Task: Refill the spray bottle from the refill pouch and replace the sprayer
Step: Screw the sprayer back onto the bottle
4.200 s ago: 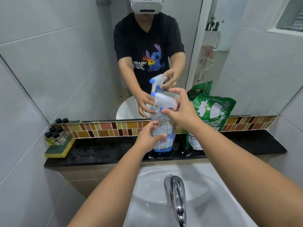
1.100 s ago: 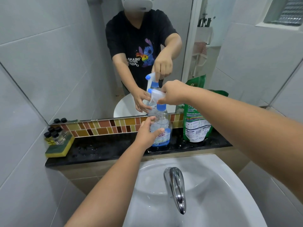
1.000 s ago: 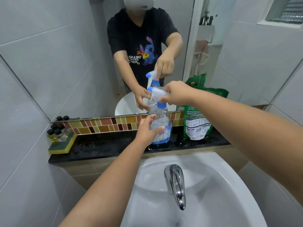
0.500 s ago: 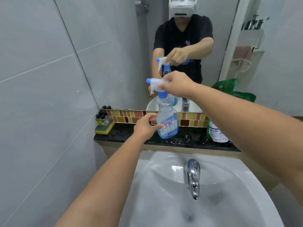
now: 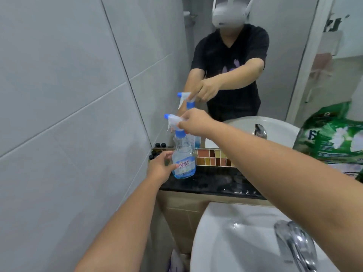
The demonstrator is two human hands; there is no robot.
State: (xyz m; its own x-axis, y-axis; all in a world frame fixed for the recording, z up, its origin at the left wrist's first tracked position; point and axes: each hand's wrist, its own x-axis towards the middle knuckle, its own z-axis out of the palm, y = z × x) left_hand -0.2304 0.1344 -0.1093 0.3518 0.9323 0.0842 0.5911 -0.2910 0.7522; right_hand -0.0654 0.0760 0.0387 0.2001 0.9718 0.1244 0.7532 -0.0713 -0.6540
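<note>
Both hands busy: left hand (image 5: pixel 160 167) is gripping the spray bottle (image 5: pixel 184 160) on the worktop (image 5: pixel 212 183), right hand (image 5: pixel 193 122) is clamped on its sprayer (image 5: pixel 172 120).

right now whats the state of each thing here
spray bottle: upright on the black ledge, a little blue liquid at the bottom
sprayer: on the bottle neck, nozzle pointing left
left hand: grip on the bottle body
right hand: grip on the sprayer head
refill pouch: standing at the right, untouched
faucet: no water running

View swung left and closer, spray bottle (image 5: pixel 183 160) now near the wall, refill pouch (image 5: pixel 332 134) at right edge.
</note>
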